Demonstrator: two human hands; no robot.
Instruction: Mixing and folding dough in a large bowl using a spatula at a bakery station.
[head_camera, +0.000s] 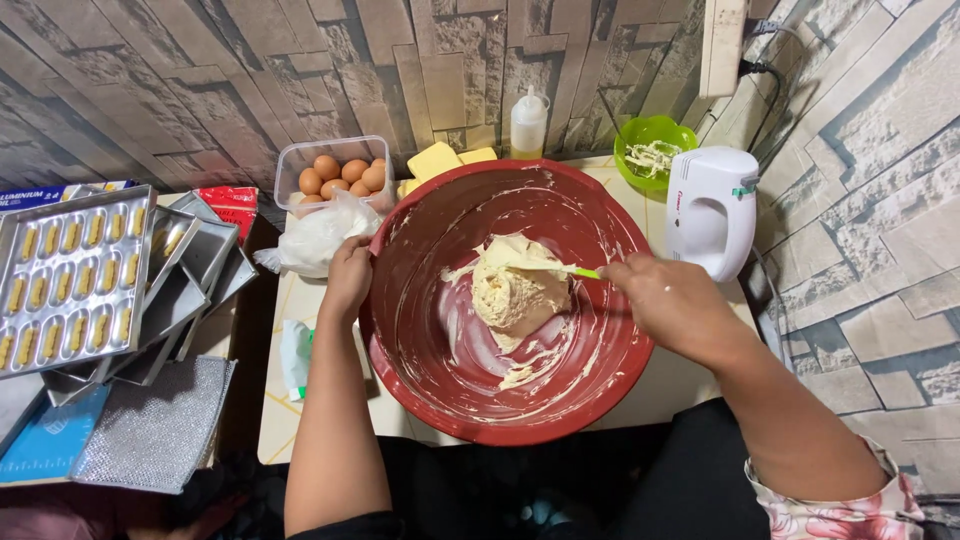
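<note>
A large red bowl stands on the small table, its inside smeared with pale batter. A lump of cream-coloured dough lies in the middle. My left hand grips the bowl's left rim. My right hand is closed on a green-handled spatula, whose blade rests on top of the dough.
A white hand mixer stands at the right. Behind the bowl are a clear box of brown eggs, yellow butter blocks, a squeeze bottle and a green bowl. Metal moulded trays pile up at left.
</note>
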